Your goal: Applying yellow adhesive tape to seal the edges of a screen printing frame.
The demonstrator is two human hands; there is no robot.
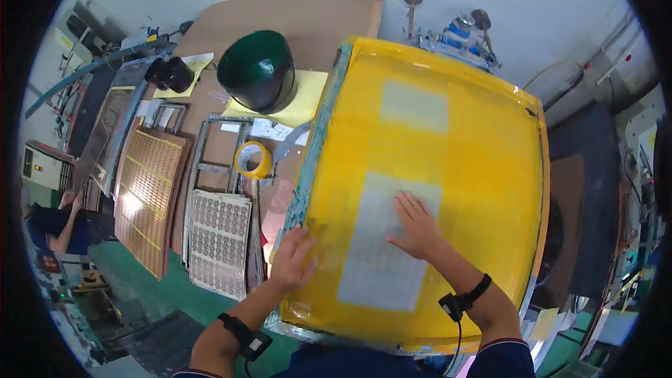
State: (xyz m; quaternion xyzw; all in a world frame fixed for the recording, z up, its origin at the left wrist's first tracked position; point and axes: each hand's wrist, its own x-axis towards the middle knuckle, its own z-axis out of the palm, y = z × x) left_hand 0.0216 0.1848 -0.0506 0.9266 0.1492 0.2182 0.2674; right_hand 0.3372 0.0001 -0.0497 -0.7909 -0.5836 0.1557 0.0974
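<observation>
A large yellow screen-printing frame (490,168) lies before me, its left edge strip smeared blue-green. Two pale, see-through patches show in its yellow surface, a small far one (414,106) and a longer near one (364,259). My right hand (418,227) rests palm down over the near patch, fingers stretched out, holding nothing. At the frame's left edge is my left hand (292,262), its fingers apart and holding nothing. Whether that hand presses on the edge I cannot tell. A strap with a small black box circles each wrist.
Left of the frame stand a dark bucket, green inside (257,70), a roll of yellow tape (253,159), a stack of patterned sheets (218,238) and copper-coloured panels (148,192). A co-worker's arms (66,227) show at far left. Blue-stained hardware (462,38) sits behind the frame.
</observation>
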